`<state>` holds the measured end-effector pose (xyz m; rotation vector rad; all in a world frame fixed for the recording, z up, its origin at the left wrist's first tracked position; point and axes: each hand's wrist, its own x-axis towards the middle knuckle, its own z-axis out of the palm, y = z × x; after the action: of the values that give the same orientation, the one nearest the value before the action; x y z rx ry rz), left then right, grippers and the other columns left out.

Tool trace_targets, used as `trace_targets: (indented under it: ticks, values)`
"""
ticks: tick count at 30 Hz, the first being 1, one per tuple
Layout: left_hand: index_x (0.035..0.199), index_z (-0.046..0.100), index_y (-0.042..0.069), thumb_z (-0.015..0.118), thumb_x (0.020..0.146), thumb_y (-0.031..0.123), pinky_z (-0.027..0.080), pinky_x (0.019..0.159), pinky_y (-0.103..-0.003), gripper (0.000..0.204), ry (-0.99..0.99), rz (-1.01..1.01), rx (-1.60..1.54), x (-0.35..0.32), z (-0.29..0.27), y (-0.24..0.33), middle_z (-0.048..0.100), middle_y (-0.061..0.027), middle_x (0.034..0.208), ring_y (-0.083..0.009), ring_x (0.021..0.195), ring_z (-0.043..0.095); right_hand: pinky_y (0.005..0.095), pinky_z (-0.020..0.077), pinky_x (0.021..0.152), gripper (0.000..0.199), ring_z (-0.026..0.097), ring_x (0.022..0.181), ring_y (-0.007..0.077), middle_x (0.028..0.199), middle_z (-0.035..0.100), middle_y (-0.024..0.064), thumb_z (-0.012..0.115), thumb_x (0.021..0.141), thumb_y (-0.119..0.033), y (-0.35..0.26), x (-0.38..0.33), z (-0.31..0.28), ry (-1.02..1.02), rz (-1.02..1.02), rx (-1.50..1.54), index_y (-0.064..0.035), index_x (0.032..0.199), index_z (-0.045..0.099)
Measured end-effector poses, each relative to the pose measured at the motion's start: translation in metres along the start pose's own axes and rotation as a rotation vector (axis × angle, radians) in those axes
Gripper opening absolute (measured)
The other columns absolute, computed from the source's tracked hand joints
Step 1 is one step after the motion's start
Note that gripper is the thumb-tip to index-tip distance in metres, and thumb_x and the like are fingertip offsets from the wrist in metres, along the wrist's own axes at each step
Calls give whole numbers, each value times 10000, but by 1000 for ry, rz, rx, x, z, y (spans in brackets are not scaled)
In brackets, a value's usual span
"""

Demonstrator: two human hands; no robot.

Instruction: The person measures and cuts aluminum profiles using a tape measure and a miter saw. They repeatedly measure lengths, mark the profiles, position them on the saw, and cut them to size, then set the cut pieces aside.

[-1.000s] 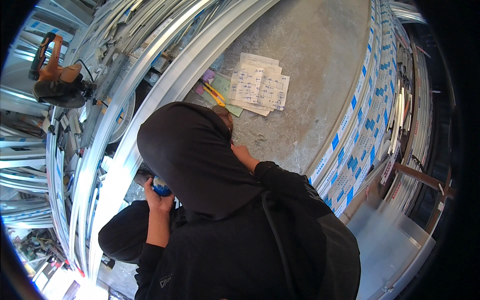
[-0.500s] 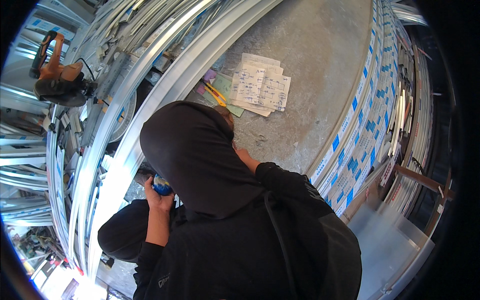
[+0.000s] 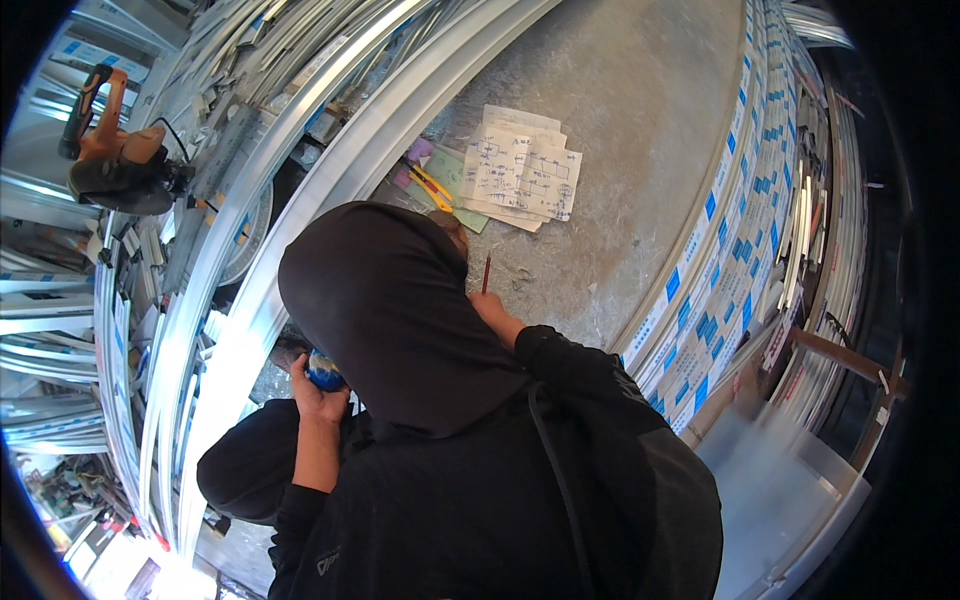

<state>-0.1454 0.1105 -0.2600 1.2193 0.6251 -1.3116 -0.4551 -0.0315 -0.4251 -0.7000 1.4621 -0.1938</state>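
I am crouching, and my black-clad right knee (image 3: 395, 315) fills the middle, partly covering both hands. At its left side my left hand (image 3: 318, 397) is closed against a rounded blue and yellow object (image 3: 323, 372), whose kind I cannot make out. To the right of the knee, my right hand (image 3: 489, 308) grips a thin dark red pencil (image 3: 487, 272), which points up and away over the grey floor. Beyond the pencil lie paper sheets (image 3: 522, 170) with handwritten sketches. A yellow utility knife (image 3: 431, 185) rests beside them on a green sheet (image 3: 444, 172).
Long silvery metal profiles (image 3: 375, 140) run diagonally past my left side. More wrapped profiles (image 3: 715, 270) with blue markings line the right. An orange and black power saw (image 3: 120, 145) stands at the upper left. A translucent sheet (image 3: 775, 490) leans at the lower right.
The pencil in my right hand now shows standing out above the fingers; before, it was mostly hidden. My left hand has hardly moved.
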Motion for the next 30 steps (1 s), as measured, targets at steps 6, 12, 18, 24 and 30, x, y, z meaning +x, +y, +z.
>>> trace_targets:
  ticks: [6, 12, 18, 24, 30]
  values:
    - [1232, 610, 85, 553, 925, 407, 476, 1025, -497, 449, -43, 5, 35, 0, 4, -3, 667, -101, 1218, -301, 1126, 632, 366, 460, 512, 116, 571, 549, 218, 679, 589, 59, 552, 880, -77, -24, -28, 5, -56, 225, 269, -17, 817, 629]
    - [1215, 628, 78, 561, 919, 397, 480, 1029, -491, 440, -58, 25, 78, -12, 22, -6, 674, -119, 1209, -315, 1123, 631, 412, 551, 611, 133, 665, 654, 291, 795, 672, 155, 565, 844, -19, -35, -46, 6, -192, 173, 261, 55, 905, 657]
    - [1209, 634, 63, 563, 912, 389, 484, 1034, -498, 446, 32, 38, 77, -18, 39, -9, 681, -132, 1197, -327, 1123, 632, 408, 519, 555, 164, 633, 613, 277, 765, 647, 148, 613, 793, -2, -28, -33, 3, -214, 221, 261, 87, 926, 651]
    - [1212, 635, 57, 568, 905, 396, 473, 1051, -501, 463, 27, 18, 95, -15, 40, -9, 679, -138, 1212, -334, 1136, 628, 365, 415, 486, 116, 530, 515, 214, 665, 574, 84, 643, 803, -75, -14, -23, 3, -195, 243, 238, 39, 824, 646]
    - [1212, 641, 59, 583, 895, 406, 455, 1064, -504, 473, -24, 22, 153, -10, 35, -8, 683, -129, 1207, -330, 1141, 625, 357, 305, 456, 158, 458, 474, 175, 608, 540, 50, 636, 841, -148, -1, -13, 3, -78, 254, 168, -8, 767, 639]
